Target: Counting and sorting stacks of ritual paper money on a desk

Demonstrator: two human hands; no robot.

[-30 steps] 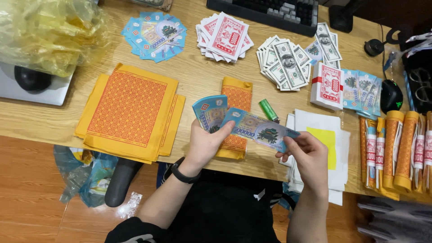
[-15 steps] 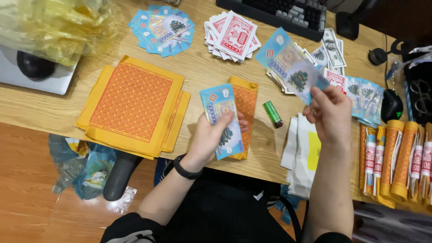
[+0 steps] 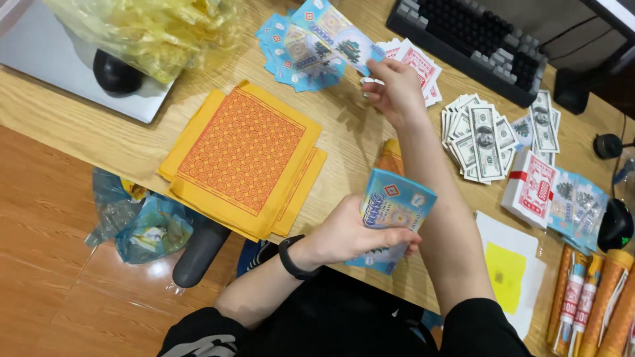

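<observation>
My left hand [image 3: 350, 231] grips an upright stack of blue paper notes [image 3: 395, 211] above the near edge of the wooden desk [image 3: 344, 142]. My right hand [image 3: 392, 88] is stretched out to the far side and pinches a few blue notes [image 3: 337, 30], held over the fanned pile of blue notes [image 3: 294, 56] lying on the desk. A fanned pile of red-and-white notes [image 3: 423, 66] lies just right of that hand. My right forearm crosses over a small orange paper stack [image 3: 390, 158], hiding most of it.
Large yellow-and-orange paper sheets [image 3: 241, 155] lie at centre left. Green-grey bills [image 3: 486, 135], a banded red-white bundle [image 3: 532, 188], white and yellow paper [image 3: 509, 271] and orange rolls [image 3: 595, 297] sit to the right. A black keyboard [image 3: 473, 43] and a yellow plastic bag [image 3: 149, 30] are at the back.
My right hand has carried the few blue notes from beside my left hand up and leftward across the desk to above the blue fanned pile. My left hand kept its stack.
</observation>
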